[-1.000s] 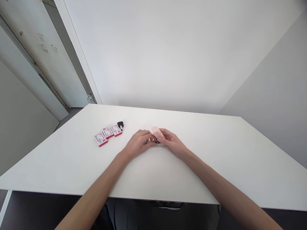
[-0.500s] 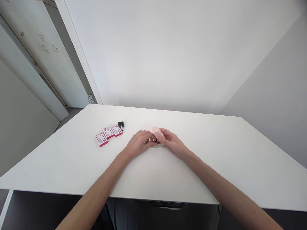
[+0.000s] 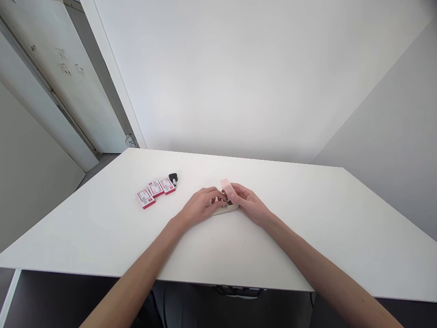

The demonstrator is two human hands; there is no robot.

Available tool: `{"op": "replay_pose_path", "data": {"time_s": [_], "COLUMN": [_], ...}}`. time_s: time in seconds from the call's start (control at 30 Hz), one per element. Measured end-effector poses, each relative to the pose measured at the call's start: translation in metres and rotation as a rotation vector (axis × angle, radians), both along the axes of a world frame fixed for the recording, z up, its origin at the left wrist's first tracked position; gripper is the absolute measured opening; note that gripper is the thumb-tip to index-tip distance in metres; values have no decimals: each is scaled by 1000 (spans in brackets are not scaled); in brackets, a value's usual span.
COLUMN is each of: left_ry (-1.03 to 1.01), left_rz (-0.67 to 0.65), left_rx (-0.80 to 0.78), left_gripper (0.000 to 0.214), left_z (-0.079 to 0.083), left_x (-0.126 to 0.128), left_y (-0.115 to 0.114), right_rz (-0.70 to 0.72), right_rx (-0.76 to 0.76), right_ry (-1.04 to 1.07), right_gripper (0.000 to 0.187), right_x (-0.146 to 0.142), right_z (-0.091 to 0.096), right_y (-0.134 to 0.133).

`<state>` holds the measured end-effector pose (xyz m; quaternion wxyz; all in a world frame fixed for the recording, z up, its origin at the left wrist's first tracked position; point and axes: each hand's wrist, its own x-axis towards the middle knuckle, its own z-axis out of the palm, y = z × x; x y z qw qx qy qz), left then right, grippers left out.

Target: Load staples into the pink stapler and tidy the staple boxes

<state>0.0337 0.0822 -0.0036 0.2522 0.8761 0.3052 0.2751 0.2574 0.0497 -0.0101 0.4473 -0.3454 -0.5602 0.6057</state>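
Observation:
Near the middle of the table, what looks like a stapler has a raised pink top (image 3: 226,186) and a cream base (image 3: 227,210) lying on the tabletop. My right hand (image 3: 251,204) pinches the pink top between thumb and fingers, holding it tilted up. My left hand (image 3: 201,205) curls over the left end of the base, thumb and fingertips closed around the small metal part between base and top. Whether a loose piece is in those fingertips is hidden.
Three small red-and-white boxes (image 3: 155,188) lie in a slanted row to the left on the white table (image 3: 218,255). Behind them is a black object with a metal end (image 3: 173,177). A white wall (image 3: 218,82) stands along the table's back edge.
The pink top has shifted slightly right and stands more upright. More of the cream base and metal part now shows between my hands. The boxes lie as before.

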Motion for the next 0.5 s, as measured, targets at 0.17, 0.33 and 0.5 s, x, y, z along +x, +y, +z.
{"op": "replay_pose_path", "data": {"time_s": [0.17,0.33,0.5], "left_ry": [37,56,61], "left_rz": [-33,-36,-37], "left_rx": [47,59,39], "left_gripper": [26,27,22], "left_z": [1,2,4], "left_x": [0,0,0], "left_y": [-1,-2,-3], "right_rz": [18,0,-6], "right_rx": [-12,-35,-21], "right_ry": [7,-2,-26], "right_gripper": [45,45,44], "right_x": [1,2,3], "right_z": [1,0,0], "right_y": [1,2,1]}}
